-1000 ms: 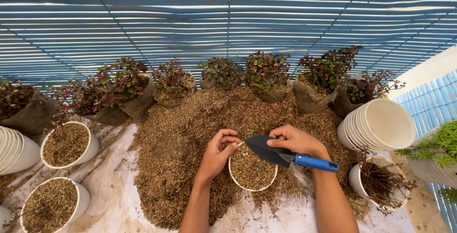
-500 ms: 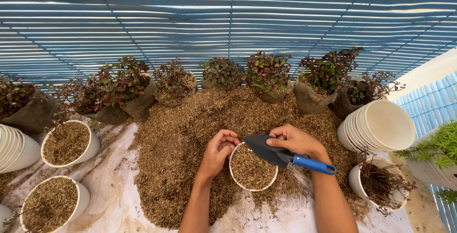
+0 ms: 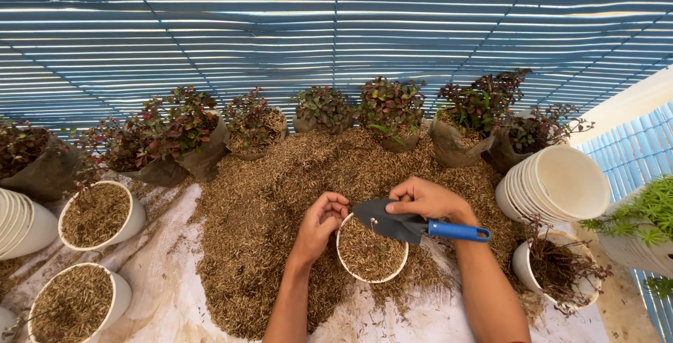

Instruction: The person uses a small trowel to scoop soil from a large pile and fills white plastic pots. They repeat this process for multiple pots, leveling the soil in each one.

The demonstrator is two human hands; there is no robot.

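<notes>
The left hand [image 3: 319, 222] grips the rim of the white pot [image 3: 370, 250] on the husk pile [image 3: 259, 203]; the right hand [image 3: 420, 199], fingers clenched on the trowel [image 3: 410, 225], is apparently filling it; next, level the husk.

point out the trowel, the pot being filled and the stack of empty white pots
trowel [image 3: 384, 220], head view, on the dark blade
pot being filled [image 3: 348, 269], head view, on its white rim
stack of empty white pots [image 3: 571, 178], head view, inside the front pot

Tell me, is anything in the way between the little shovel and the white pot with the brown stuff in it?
Nothing visible is in the way. The right hand holds the trowel with its dark blade right over the white pot. The left hand grips the pot's rim at the side, not under the blade.
</notes>
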